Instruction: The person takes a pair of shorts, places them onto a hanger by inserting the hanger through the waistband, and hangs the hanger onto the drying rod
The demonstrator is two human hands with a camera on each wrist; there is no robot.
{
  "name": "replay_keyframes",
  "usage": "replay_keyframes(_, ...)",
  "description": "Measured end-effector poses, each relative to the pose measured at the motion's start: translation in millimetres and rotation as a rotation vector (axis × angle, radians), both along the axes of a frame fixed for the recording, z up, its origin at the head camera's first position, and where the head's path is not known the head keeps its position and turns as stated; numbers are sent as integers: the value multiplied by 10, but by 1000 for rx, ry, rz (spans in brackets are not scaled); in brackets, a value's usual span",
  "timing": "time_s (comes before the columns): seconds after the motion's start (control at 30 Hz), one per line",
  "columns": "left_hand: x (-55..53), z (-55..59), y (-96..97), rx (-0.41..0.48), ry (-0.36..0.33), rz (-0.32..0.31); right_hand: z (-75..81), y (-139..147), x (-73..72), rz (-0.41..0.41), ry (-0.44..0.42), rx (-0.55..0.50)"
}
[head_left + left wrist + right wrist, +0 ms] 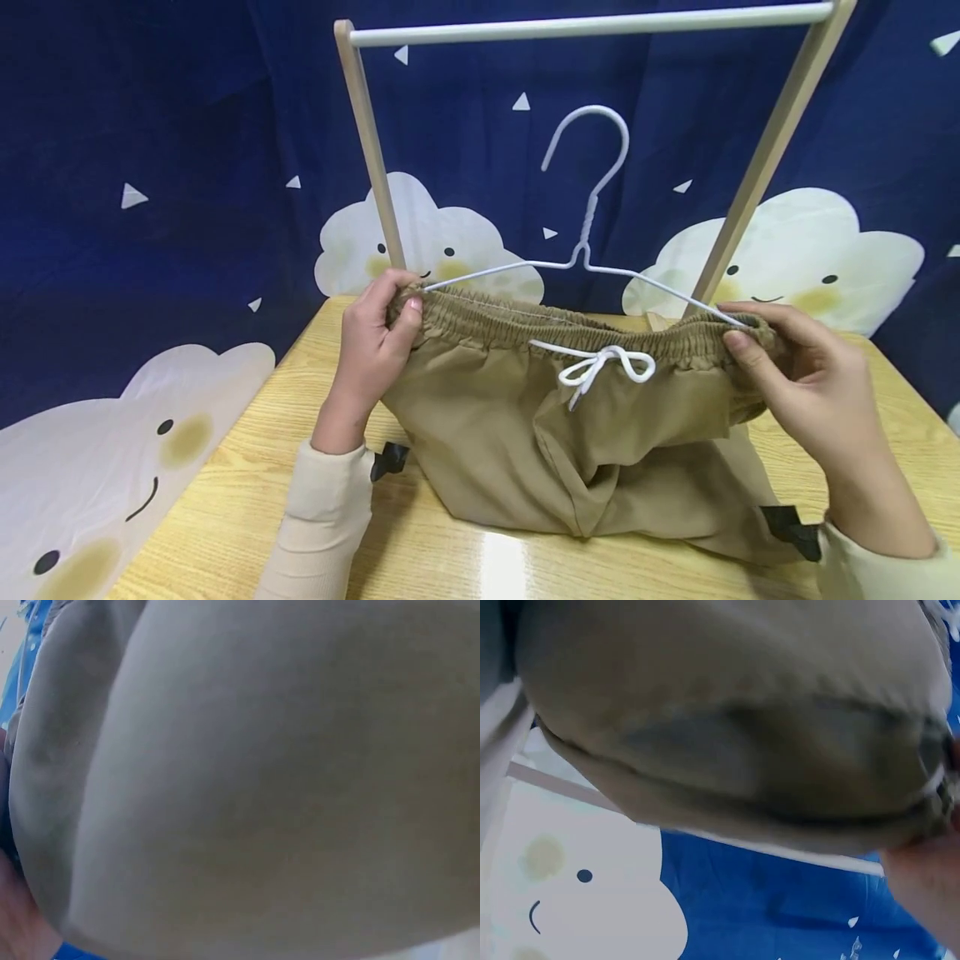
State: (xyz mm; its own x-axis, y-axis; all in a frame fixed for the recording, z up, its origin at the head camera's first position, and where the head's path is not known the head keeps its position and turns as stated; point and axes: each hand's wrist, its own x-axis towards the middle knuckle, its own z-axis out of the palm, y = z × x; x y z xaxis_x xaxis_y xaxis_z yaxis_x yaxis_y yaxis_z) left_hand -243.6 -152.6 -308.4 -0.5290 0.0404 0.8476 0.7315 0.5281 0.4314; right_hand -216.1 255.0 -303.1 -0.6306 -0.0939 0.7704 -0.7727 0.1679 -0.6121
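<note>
Khaki drawstring pants [495, 417] hang from both hands by their elastic waistband, the lower part draping onto the table. A white wire hanger [588, 217] stands with its hook up, its lower part inside the waistband. My left hand [375, 333] grips the waistband's left end, thumb in front, beside the hanger's left shoulder. At the opposite end my right hand [817, 375] pinches the waistband near the hanger's right tip. A white drawstring bow [600, 365] sits at the front middle. Pants cloth fills most of both wrist views.
Behind the pants stands a garment rack with a white bar [585, 32] and wooden posts [772, 158]. The wooden table [247, 483] extends to both sides. A dark blue curtain [187, 83] with clouds and white triangles hangs behind.
</note>
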Motion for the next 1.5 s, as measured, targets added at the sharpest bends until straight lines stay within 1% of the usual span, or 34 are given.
replay_keyframes(0.03,-2,-3,-4,-5,-2,-9,11,28,4,28,-46,17)
replay_keyframes(0.07,-7,-10,-10,-11,-4,-17,21,54,12,32,-90,54)
replay_keyframes(0.13,-14,-19,-21,-24,-9,-34,38,98,33,13,-181,133)
replay_keyframes(0.2,-17,-27,-33,-39,-11,-45,47,130,46,30,-266,166)
replay_keyframes(0.23,-15,-28,-40,-45,-13,-49,49,142,48,55,-300,160)
replay_keyframes(0.3,-11,-27,-57,-54,-15,-58,51,160,48,95,-347,145)
replay_keyframes(0.33,-8,-25,-66,-55,-17,-69,52,166,46,105,-357,136)
replay_keyframes(0.4,-1,-18,-86,-57,-27,-93,52,167,42,101,-365,120)
replay_keyframes(0.53,9,-4,-116,-58,-50,-133,57,146,55,7,-329,126)
replay_keyframes(0.6,7,-3,-124,-62,-56,-136,60,125,61,-2,-307,107)
replay_keyframes(0.63,4,-4,-126,-63,-57,-136,64,115,65,-17,-292,114)
replay_keyframes(0.77,-16,-13,-127,-67,-39,-131,64,84,66,17,-269,42)
replay_keyframes(0.83,-28,-15,-124,-66,-21,-125,57,73,62,16,-262,9)
replay_keyframes(0.87,-34,-15,-123,-66,-11,-118,51,70,57,33,-262,-17)
replay_keyframes(0.93,-37,-11,-123,-61,1,-105,37,72,48,28,-252,-26)
replay_keyframes(0.97,-40,-9,-125,-58,7,-98,30,76,45,1,-243,-3)
replay_keyframes(1.03,-48,-11,-130,-49,15,-85,23,85,39,-50,-213,75)
replay_keyframes(1.13,-53,-18,-121,-30,17,-76,6,90,39,-179,-168,219)
replay_keyframes(1.2,-54,-26,-99,-27,14,-71,-1,80,35,-233,-124,297)
replay_keyframes(1.37,-61,-44,-67,-30,-21,-97,-5,20,27,-332,-38,358)
replay_keyframes(1.43,-68,-48,-78,-33,-53,-108,11,-8,38,-377,-16,365)
replay_keyframes(1.5,-83,-54,-99,-36,-97,-106,33,-37,52,-432,5,370)
